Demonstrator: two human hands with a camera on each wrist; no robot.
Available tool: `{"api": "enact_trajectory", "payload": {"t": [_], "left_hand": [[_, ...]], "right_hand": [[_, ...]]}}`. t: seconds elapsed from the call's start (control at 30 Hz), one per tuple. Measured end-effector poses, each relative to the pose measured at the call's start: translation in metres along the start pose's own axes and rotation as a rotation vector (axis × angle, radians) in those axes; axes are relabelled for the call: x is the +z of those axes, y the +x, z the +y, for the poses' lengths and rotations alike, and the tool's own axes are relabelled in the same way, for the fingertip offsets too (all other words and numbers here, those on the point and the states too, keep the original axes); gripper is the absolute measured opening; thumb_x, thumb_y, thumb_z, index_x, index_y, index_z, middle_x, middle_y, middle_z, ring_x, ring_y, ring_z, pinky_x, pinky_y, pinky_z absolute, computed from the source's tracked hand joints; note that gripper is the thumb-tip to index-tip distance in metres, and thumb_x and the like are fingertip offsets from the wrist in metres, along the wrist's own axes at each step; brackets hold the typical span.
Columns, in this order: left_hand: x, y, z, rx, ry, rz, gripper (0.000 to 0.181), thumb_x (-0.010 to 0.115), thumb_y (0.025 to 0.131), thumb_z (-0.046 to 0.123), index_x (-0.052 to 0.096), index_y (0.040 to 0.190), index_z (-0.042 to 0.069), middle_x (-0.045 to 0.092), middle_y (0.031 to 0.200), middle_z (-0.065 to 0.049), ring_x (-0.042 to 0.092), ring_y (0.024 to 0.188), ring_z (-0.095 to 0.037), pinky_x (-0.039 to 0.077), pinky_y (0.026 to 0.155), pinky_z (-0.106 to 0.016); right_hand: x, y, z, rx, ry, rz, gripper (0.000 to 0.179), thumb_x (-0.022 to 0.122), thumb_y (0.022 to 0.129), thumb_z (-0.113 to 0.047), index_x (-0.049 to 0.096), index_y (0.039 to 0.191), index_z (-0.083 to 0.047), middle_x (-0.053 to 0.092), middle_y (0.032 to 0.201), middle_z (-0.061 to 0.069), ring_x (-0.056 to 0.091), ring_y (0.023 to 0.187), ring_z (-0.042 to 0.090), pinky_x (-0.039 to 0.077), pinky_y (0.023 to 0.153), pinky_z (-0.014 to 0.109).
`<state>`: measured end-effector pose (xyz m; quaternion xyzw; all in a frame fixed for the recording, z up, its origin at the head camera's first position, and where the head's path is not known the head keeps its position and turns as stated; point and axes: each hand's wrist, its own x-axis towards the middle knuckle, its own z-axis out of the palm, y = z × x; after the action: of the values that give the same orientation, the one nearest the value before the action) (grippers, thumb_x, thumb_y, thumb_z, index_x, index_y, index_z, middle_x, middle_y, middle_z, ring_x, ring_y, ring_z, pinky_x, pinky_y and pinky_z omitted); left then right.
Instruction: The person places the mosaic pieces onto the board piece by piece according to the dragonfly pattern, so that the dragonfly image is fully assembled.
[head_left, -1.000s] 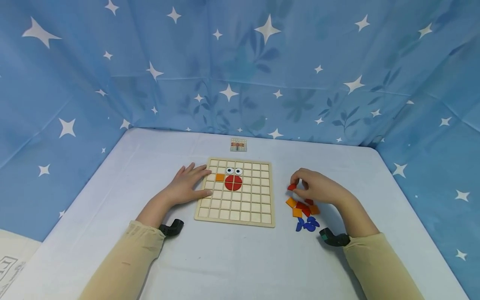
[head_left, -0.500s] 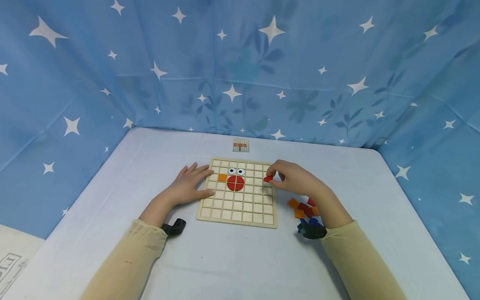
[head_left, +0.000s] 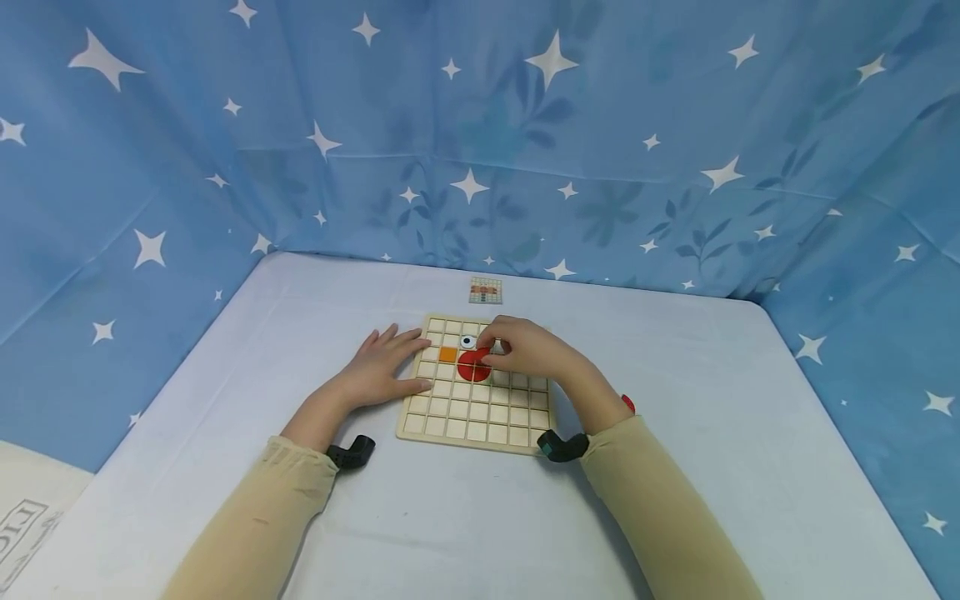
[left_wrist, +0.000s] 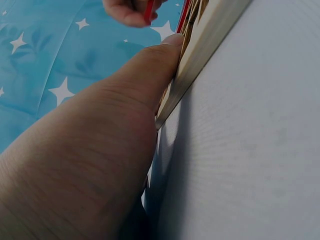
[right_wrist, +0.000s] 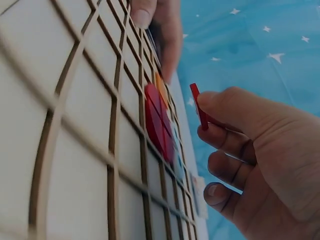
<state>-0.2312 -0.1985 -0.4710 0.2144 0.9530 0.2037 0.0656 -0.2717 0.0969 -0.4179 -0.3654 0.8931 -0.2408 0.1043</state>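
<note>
In the middle of the frame, on the white tabletop, lies a pale grid board. From the right, the right hand reaches across it, a small red piece pinched between thumb and forefinger. The right wrist view shows that piece at the fingertips, edge-on and clear of the board; from the head view it appears over the upper right of a red disc split by the grid lines.

At centre left, the left hand rests with its fingers spread, thumb and fingertips on the board's left edge, grasping nothing. Between the two hands sit the disc, an orange square just to its left and a round eye piece just above it.

Another red piece peeks out beside the right wrist. Above the board lies a small picture card, near the starry blue curtain.
</note>
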Motion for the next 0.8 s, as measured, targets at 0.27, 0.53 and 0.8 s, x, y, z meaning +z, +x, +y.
{"api": "enact_trajectory", "payload": {"t": [0.27, 0.53, 0.8], "left_hand": [[0.001, 0.001, -0.001, -0.002, 0.007, -0.005, 0.08, 0.059, 0.088, 0.067, 0.037, 0.154, 0.026, 0.027, 0.164, -0.002, 0.009, 0.154, -0.037, 0.002, 0.124, -0.058], [0.001, 0.002, -0.003, -0.002, 0.001, -0.013, 0.082, 0.056, 0.089, 0.068, 0.034, 0.155, 0.025, 0.024, 0.165, -0.001, 0.006, 0.155, -0.035, 0.0, 0.124, -0.057], [0.0, 0.001, -0.003, -0.003, -0.004, -0.016, 0.083, 0.055, 0.089, 0.069, 0.031, 0.156, 0.026, 0.023, 0.165, 0.001, 0.005, 0.155, -0.034, -0.001, 0.124, -0.057]], "right_hand": [[0.017, 0.034, -0.02, 0.052, -0.031, -0.016, 0.025, 0.065, 0.095, -0.031, 0.067, 0.118, -0.018, 0.064, 0.111, -0.003, 0.06, 0.093, 0.013, 0.054, 0.084, 0.031], [0.033, 0.058, -0.033, 0.024, -0.111, -0.024, 0.024, 0.068, 0.094, -0.035, 0.069, 0.112, -0.019, 0.063, 0.106, -0.005, 0.058, 0.093, 0.01, 0.052, 0.088, 0.029], [0.039, 0.07, -0.038, 0.039, -0.162, -0.053, 0.027, 0.066, 0.095, -0.033, 0.069, 0.118, -0.018, 0.062, 0.111, -0.002, 0.061, 0.098, 0.013, 0.053, 0.092, 0.032]]}}
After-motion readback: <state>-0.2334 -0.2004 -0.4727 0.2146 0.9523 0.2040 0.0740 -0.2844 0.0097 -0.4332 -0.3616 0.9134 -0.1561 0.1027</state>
